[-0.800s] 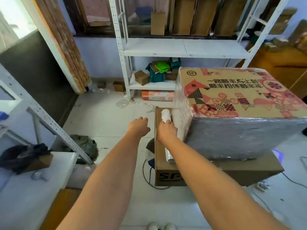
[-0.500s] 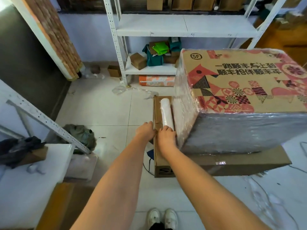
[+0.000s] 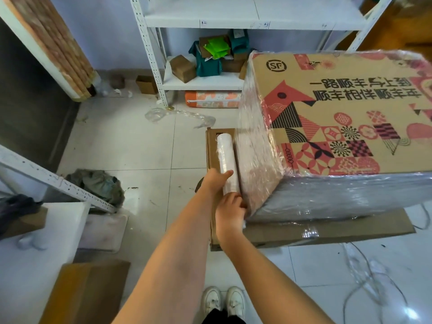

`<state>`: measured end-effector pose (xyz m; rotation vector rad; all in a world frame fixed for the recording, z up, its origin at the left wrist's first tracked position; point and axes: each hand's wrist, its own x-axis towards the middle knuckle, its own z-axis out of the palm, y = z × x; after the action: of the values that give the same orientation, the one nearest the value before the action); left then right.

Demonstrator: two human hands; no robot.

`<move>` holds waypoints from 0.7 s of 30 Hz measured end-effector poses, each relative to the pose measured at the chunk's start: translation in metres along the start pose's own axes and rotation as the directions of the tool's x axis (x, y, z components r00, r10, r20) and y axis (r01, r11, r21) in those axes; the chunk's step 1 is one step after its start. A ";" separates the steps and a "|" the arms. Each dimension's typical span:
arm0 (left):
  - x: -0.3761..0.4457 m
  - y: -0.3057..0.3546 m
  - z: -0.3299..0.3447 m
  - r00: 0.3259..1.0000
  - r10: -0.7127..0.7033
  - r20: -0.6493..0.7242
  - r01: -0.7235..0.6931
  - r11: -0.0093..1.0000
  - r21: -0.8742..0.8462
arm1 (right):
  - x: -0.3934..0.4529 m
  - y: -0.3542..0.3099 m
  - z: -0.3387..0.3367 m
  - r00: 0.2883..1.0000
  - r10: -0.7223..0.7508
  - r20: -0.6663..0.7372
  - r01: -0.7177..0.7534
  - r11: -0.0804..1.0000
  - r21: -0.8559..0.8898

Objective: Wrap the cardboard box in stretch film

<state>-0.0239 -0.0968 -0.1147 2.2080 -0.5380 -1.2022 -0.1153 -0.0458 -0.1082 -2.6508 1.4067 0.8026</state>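
At the left edge of a warehouse floor, a metal rack [image 3: 58, 181] slants past a crumpled grey cloth [image 3: 98, 185]. Moving right, a person's left hand [image 3: 214, 180] curls round the middle of a stretch film roll [image 3: 227, 164], while the right hand [image 3: 230, 215] grips its near end, fingers wrapped about it. Right of the roll, touching it by a taut sheet of film, sits the cardboard box [image 3: 346, 127], already sheathed on the visible sides and resting on a flat carton [image 3: 327, 230]. To lay the next pass well, both hands should probably keep the roll upright and close to the box's corner, holding steady tension so the film clings without wrinkling.
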 end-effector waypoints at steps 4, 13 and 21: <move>0.004 0.005 0.013 0.999 -0.031 0.010 0.031 0.999 -0.023 | 0.002 -0.001 0.008 0.999 -0.007 -0.034 0.007 1.000 0.004; 0.010 0.004 0.013 1.000 -0.022 0.018 0.021 0.999 0.034 | 0.002 0.003 0.009 0.997 -0.038 -0.061 0.036 0.999 -0.031; 0.014 -0.019 0.011 0.999 0.012 -0.037 -0.014 0.998 -0.062 | -0.004 0.003 0.008 0.987 -0.052 -0.154 0.060 0.997 0.046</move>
<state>-0.0244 -0.0938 -0.1400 2.1672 -0.4928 -1.1538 -0.1230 -0.0425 -0.1126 -2.7511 1.3568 0.5621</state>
